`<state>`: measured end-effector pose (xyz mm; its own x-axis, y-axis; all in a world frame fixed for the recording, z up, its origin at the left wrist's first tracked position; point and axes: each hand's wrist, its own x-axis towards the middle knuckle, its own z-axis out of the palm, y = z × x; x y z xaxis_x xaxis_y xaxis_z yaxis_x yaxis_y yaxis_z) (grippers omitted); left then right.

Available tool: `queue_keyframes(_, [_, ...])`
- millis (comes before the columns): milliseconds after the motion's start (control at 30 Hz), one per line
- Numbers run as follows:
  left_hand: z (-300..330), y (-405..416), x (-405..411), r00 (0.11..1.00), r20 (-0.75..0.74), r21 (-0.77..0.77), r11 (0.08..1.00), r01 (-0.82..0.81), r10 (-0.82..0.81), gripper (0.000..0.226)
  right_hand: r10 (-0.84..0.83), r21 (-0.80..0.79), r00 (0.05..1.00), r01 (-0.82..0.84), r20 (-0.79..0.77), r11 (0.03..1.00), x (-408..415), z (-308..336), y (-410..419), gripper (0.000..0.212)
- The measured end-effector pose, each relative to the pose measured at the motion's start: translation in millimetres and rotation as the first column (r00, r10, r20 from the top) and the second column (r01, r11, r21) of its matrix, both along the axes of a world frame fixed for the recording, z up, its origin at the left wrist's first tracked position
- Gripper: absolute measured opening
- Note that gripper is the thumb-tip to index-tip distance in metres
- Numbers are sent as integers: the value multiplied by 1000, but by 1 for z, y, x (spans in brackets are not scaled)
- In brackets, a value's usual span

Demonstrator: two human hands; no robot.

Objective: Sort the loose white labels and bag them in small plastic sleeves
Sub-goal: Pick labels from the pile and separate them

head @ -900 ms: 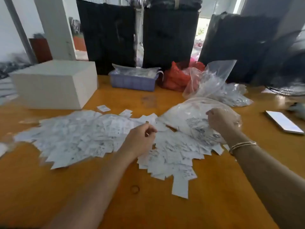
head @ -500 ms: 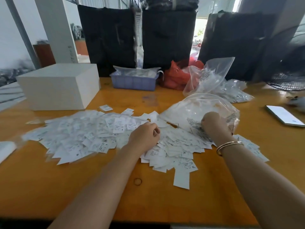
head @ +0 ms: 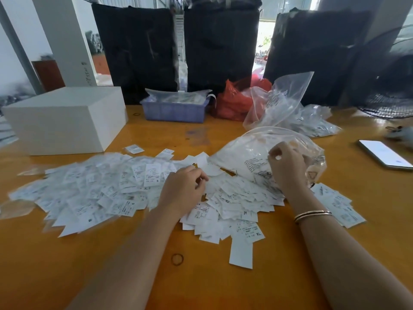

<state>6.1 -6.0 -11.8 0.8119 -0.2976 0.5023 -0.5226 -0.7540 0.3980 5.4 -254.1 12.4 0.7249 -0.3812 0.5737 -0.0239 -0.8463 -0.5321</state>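
Observation:
A wide heap of loose white labels (head: 100, 189) with size letters covers the middle of the orange table (head: 67, 265). My left hand (head: 183, 191) rests on the heap's centre with its fingers curled, thumb and forefinger closing on a label. To the right lies a large clear plastic bag (head: 245, 153) with printed text and more labels inside. My right hand (head: 288, 168), a bangle on its wrist, grips the top of that bag. A few labels (head: 335, 202) lie to the right of my right wrist.
A white box (head: 64, 121) stands at the back left. A purple basket (head: 174, 113), a red bag (head: 234, 101) and crumpled clear bags (head: 279, 101) line the back. A phone (head: 384, 154) lies at the right, a fan (head: 391, 104) behind it, a rubber band (head: 177, 259) near the front.
My left hand has dropped from just above the labels onto the heap. My right hand has stayed on the clear bag and shifted its hold slightly.

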Motion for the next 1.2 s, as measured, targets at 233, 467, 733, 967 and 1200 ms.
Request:
queue_keyframes(233, [11, 6, 1, 999, 23, -325, 944, 52, -47, 22, 495, 351, 840, -542, 222, 763, -26, 22, 53, 29])
queue_keyframes(467, [17, 8, -6, 931, -216, -462, 871, 168, -295, 18, 713, 729, 677, -580, 184, 363, -28, 7, 93, 15])
queue_keyframes(733, [14, 11, 0, 911, -302, -672, 741, 4, -279, 5, 693, 684, 720, -524, 38, 508, -29, 5, 97, 21])
queue_keyframes(967, [15, 15, 3, 940, -289, -767, 631, -113, -182, 12, 706, -43, 330, -919, -626, 391, -39, 3, 96, 42])
queue_keyframes(1200, [10, 14, 4, 942, -296, -734, 668, -118, -158, 17, 673, -97, 404, -890, -619, 445, -37, 1, 100, 36])
